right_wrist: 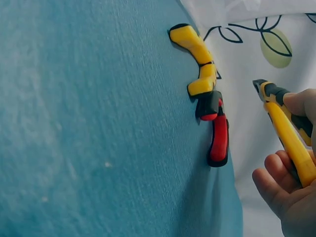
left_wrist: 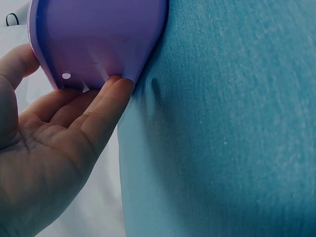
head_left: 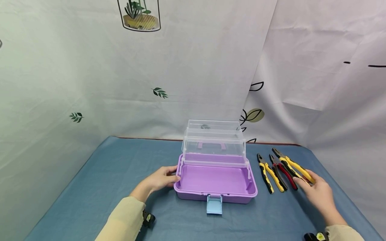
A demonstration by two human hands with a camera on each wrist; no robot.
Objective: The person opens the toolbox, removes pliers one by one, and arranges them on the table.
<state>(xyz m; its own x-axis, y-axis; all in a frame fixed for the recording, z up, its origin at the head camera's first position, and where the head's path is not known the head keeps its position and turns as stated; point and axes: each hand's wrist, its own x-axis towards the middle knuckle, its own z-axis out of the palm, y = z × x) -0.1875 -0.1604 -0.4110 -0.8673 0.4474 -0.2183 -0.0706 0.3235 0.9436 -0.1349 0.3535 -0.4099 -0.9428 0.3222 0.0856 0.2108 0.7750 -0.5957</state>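
Observation:
A purple toolbox (head_left: 214,177) with its clear lid (head_left: 214,140) raised stands mid-table, its light blue latch (head_left: 214,205) hanging down in front. My left hand (head_left: 159,179) grips its left wall, thumb on the rim and fingers against the outer side, as the left wrist view shows of the purple wall (left_wrist: 98,39). Over at the right, my right hand (head_left: 319,192) holds yellow-and-black pliers (head_left: 291,165) by the handles; in the right wrist view these pliers (right_wrist: 286,128) appear lifted off the cloth. Left of them lie red-and-black pliers (head_left: 283,172) and another yellow-and-black pair (head_left: 268,174).
A blue cloth (head_left: 120,167) covers the table. Behind it and at the sides hang pale printed curtains (head_left: 181,67). Dark straps with small devices (head_left: 148,219) sit on both wrists.

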